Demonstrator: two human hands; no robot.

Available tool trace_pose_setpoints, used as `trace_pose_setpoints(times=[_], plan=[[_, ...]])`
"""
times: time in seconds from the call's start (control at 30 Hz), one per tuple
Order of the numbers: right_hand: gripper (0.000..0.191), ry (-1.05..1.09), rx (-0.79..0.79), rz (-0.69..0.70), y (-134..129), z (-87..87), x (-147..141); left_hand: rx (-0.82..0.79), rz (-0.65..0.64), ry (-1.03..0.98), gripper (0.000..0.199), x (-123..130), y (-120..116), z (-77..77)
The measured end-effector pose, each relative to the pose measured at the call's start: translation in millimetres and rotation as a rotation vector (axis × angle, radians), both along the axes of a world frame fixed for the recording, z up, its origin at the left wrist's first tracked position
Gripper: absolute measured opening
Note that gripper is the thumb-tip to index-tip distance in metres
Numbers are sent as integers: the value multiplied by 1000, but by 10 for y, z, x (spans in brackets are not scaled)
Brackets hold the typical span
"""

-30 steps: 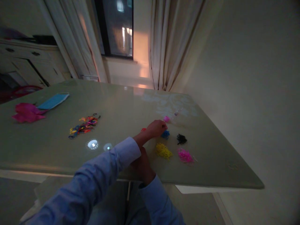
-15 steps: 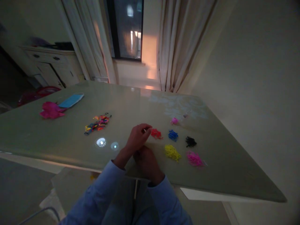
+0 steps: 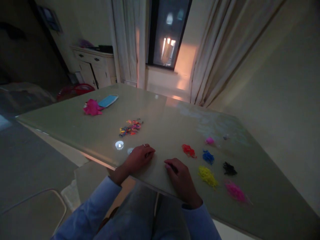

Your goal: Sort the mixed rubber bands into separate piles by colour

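Note:
My left hand (image 3: 140, 159) rests over the table's front edge, its fingers curled and pressed together; anything inside is too small to make out. To its right, my right hand (image 3: 181, 178) lies on the table with thumb and fingers closed, its contents hidden too. A mixed multicoloured pile of small rubber bands (image 3: 131, 128) lies beyond my left hand. Sorted piles sit right of my right hand: red bands (image 3: 189, 151), blue bands (image 3: 208, 156), yellow bands (image 3: 208, 176), black bands (image 3: 229, 168) and pink bands (image 3: 236, 191).
On the glossy table (image 3: 160, 123), a crumpled pink cloth-like piece (image 3: 92, 107) touches a blue face mask (image 3: 108, 100) at the far left. A small pink item (image 3: 209, 140) and a small clear item (image 3: 226, 137) lie beyond the sorted piles. A wall borders the right side.
My hands, together beside the red pile before, are now apart. The left hand has moved left, away from that pile. The camera view has turned left.

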State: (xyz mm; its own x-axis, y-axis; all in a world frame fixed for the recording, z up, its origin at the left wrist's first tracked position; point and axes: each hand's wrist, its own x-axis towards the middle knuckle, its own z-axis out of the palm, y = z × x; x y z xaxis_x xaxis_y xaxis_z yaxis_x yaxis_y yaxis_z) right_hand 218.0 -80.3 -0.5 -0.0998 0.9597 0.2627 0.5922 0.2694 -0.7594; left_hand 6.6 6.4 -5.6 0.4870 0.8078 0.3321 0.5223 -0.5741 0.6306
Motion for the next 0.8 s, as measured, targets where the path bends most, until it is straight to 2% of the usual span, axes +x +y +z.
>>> trace_pose_setpoints(times=[0.17, 0.23, 0.33, 0.4, 0.47, 0.57, 0.67, 0.8], plan=[[23, 0, -122, -61, 47, 69, -9, -292, 161, -419, 26, -51, 140, 9], [26, 28, -205, -67, 112, 128, -13, -329, 167, -461, 25, -46, 159, 17], [30, 78, -336, 12, 301, 230, -45, -284, 90, -398, 23, -29, 148, 24], [30, 77, -345, 54, 499, 295, -110, -244, 80, -372, 22, -17, 133, 22], [29, 16, -279, 52, 753, 353, -219, -221, 90, -359, 22, -8, 126, 16], [24, -265, -159, 61, 1204, 423, -456, -197, 90, -318, 21, 1, 129, 6], [24, -406, -133, 84, 1660, 456, -718, -168, 82, -295, 21, 6, 135, -1], [38, -606, -69, 120, 2127, 444, -988, -159, 102, -267, 21, 8, 134, -4]])
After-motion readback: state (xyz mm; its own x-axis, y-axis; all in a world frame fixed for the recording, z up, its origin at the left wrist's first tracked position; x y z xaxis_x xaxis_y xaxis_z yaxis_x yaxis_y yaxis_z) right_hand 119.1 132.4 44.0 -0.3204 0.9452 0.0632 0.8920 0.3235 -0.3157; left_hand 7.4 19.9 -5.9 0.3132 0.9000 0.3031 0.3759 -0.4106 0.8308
